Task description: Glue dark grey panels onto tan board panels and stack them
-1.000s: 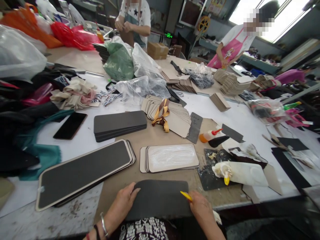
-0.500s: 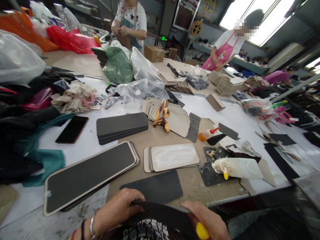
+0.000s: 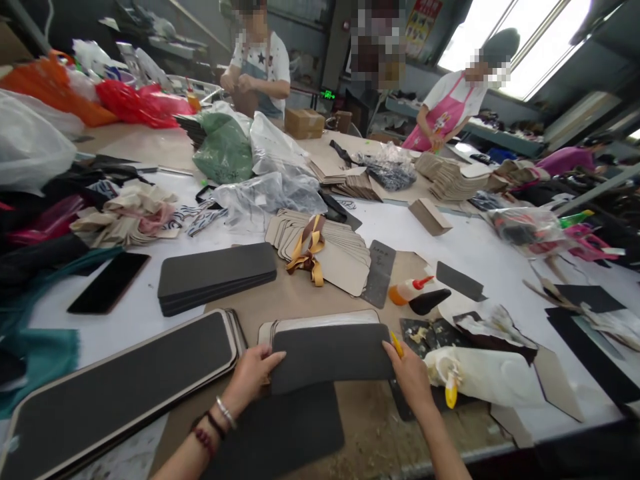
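The left hand [image 3: 255,377] is closed lightly on one short end of a dark grey rounded panel [image 3: 330,357], thumb on top and fingers curled around the edge. The right hand [image 3: 413,379] grips the other end, with a yellow spatula [image 3: 397,344] pinched in its fingers and pointing away from the person. The panel's long axis runs straight across in front of the person, left to right, and it bows slightly between the hands.

Its far edge overlaps a stack of tan boards [image 3: 320,320], whose top is hidden. Just nearer the person, a second dark panel [image 3: 273,433] lies flat on brown paper [image 3: 370,433]. Beyond the panel lie a glue bottle [image 3: 406,291] and a ribbon-tied tan stack [image 3: 320,257].
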### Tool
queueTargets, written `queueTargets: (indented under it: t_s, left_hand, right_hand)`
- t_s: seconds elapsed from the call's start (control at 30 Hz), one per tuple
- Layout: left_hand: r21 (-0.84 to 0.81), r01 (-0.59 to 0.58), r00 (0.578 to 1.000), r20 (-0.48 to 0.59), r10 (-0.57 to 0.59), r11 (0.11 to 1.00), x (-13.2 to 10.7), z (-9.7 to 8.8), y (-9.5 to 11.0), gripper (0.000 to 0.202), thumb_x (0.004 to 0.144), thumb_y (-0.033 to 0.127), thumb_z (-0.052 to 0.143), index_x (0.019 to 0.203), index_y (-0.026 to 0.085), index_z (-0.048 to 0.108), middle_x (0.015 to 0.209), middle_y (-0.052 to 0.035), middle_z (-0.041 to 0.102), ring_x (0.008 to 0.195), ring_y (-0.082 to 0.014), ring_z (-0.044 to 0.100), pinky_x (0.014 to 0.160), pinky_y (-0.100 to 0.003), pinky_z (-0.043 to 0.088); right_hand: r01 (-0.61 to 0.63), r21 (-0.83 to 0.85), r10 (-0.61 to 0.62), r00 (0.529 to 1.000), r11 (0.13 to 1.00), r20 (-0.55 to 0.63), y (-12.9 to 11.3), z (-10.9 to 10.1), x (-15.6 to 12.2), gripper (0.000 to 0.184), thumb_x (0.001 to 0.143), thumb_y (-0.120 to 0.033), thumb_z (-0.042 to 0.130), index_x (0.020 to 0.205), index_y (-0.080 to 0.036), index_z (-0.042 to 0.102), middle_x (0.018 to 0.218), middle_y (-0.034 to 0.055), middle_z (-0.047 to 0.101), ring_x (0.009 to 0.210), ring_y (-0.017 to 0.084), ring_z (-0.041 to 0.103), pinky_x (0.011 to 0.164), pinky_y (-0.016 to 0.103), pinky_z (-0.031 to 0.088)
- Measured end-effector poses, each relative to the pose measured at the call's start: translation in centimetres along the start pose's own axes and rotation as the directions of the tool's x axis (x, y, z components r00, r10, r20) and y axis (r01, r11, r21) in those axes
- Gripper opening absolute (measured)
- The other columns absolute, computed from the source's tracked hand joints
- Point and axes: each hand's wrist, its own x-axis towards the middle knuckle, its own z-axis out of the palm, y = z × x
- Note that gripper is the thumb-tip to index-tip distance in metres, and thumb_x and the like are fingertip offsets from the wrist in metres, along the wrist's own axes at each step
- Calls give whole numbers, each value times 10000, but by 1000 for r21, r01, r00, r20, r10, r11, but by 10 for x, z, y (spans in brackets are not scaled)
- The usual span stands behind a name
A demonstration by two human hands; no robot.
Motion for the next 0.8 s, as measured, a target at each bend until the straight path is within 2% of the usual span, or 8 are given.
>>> queueTargets:
  t_s: [0.13,0.27,0.4,0.57,0.8]
  left_hand:
    - [263,-2,992,-119,34,965,31,19,0,360,566,537,492,476,220,347,389,48,377,413,-119,404,447,-241,265]
    - [410,35,990,-141,25,912,34,21,2,354,596,548,449,496,224,348,411,40,391,448,-140,439,489,-256,294]
    - [446,7,983,-168,76,895,25,20,1,368,622,568,406,508,225,337,462,43,373,489,-141,423,516,-258,296]
    - [436,20,980,-188,69,900,22,22,0,365,614,574,402,513,225,362,472,43,372,498,-139,400,528,-258,295]
    - [436,23,962,-256,99,900,24,26,-4,308,657,484,448,517,222,367,469,46,380,495,-130,375,524,-249,279]
  right_hand:
    - [38,-152,-31,999,988,44,7,14,35,288,889,-384,408,895,-185,615,819,66,683,738,196,640,613,249,403]
    - [84,-206,-77,996,975,42,11,29,48,259,891,-380,442,860,-190,615,809,51,681,735,176,644,596,232,400]
    - [103,-216,-97,995,971,38,14,36,50,268,888,-412,456,849,-195,609,779,45,677,714,174,647,560,230,393]
    - [101,-240,-100,995,966,18,13,36,50,252,880,-418,470,819,-211,599,761,32,677,674,170,646,518,233,372]
    - [150,-260,-153,988,954,8,13,37,52,266,882,-408,451,774,-207,588,740,32,673,654,163,636,518,235,358]
